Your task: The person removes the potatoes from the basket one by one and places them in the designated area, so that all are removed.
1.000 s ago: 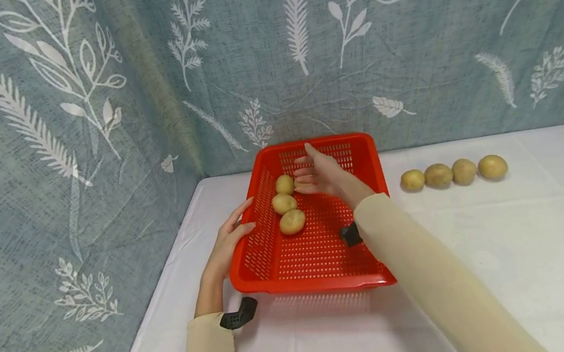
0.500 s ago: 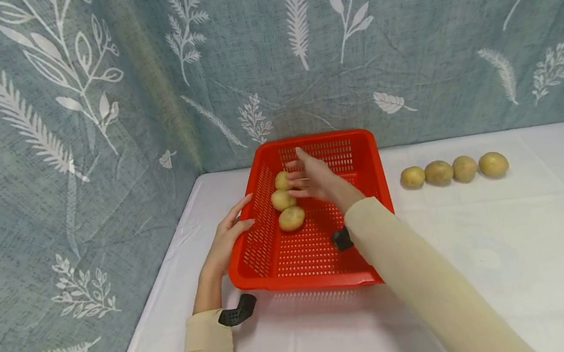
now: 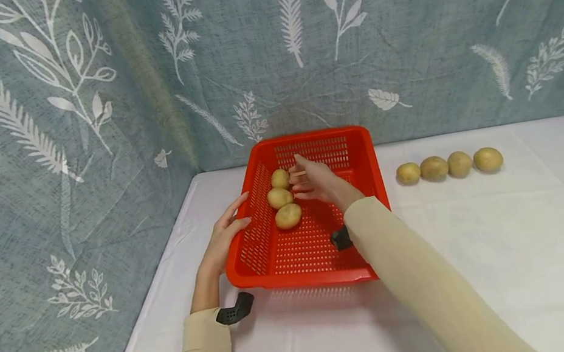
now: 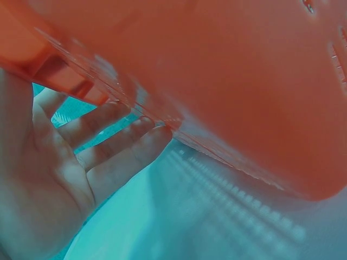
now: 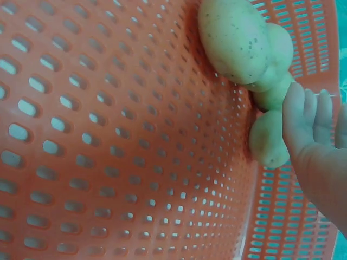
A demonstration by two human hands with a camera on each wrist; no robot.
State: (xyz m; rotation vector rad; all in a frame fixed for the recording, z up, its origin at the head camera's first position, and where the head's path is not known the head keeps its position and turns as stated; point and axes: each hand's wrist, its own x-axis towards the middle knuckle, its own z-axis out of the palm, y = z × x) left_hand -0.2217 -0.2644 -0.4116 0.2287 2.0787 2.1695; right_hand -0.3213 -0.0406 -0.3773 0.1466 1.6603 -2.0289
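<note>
A red slotted plastic basket (image 3: 312, 283) holds several potatoes lined up along its left side. At the near end of the line lies a large potato (image 3: 288, 217), with another potato (image 3: 280, 198) and a farther potato (image 3: 279, 179) behind it. My left hand (image 3: 221, 244) grips the basket's left rim; in the left wrist view its fingers (image 4: 122, 154) reach against the outer wall. Inside the basket my right hand (image 3: 318, 181) has its fingers extended beside the far potatoes. In the right wrist view, those fingers overlap the potato (image 5: 268, 142) nearest the palm.
To the right of the basket, several potatoes (image 3: 434, 169) form a row on the white tablecloth (image 3: 493, 253). A grey-green leaf-print curtain (image 3: 407, 57) hangs behind the table and along its left side.
My right hand has shifted a little left towards the line of potatoes, and its fingers now cover more of the one beside them. The left hand stays at the basket rim.
</note>
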